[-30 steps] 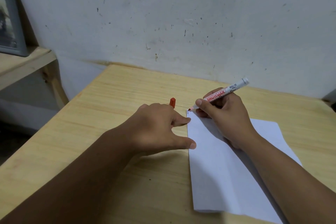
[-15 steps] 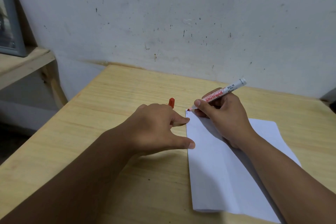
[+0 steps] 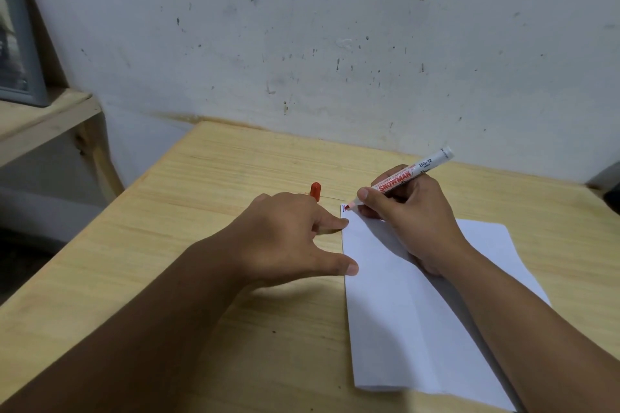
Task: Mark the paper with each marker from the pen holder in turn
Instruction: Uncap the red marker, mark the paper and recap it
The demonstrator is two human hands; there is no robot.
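A white sheet of paper [image 3: 402, 312] lies on the wooden table [image 3: 208, 245], right of centre. My right hand [image 3: 412, 211] holds a white marker with red lettering [image 3: 409, 173], its red tip touching the paper's far left corner beside a short dark mark. My left hand [image 3: 288, 238] rests on the table, index finger and thumb pressing the paper's left edge. A red marker cap [image 3: 315, 190] sticks up from behind its fingers; whether the hand grips it is hidden. No pen holder is in view.
A stained white wall [image 3: 335, 43] runs right behind the table. A lower wooden shelf [image 3: 43, 117] with a grey framed object [image 3: 16, 54] stands at the left. A dark object [image 3: 607, 178] peeks in at the table's far right corner.
The marker tip has shifted slightly along the paper's far left corner, where a small red mark now shows. My left hand has stayed on the paper's edge.
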